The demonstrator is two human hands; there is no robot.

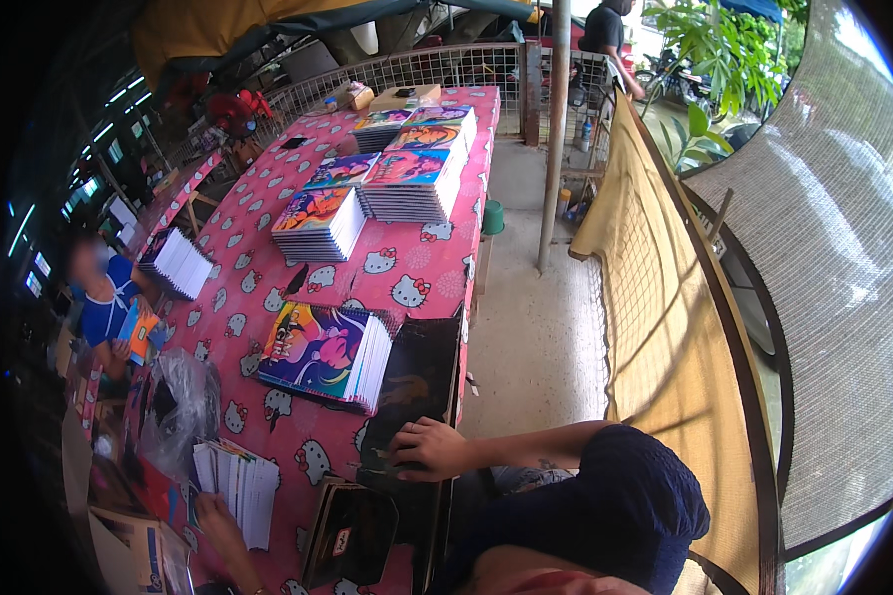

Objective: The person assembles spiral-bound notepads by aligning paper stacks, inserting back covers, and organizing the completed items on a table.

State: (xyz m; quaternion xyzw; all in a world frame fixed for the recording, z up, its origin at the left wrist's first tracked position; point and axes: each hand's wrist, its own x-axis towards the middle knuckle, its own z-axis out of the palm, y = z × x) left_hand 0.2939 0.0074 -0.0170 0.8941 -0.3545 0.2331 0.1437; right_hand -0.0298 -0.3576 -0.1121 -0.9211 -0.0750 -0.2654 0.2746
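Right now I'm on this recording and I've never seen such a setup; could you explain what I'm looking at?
There is no robot here: the hands are a person's own. The single picture comes from the left of two wide fisheye cameras on their head, looking down, so straight edges bend near the rim.

A long table with a pink patterned cover bears a colourful spiral-bound stack nearby and more notebook stacks farther off. The left hand is at the edge of a pile of white-paged booklets; whether it grips them is unclear. The right hand lies over a dark panel, apparently holding nothing. Someone else in blue stands at the far left.
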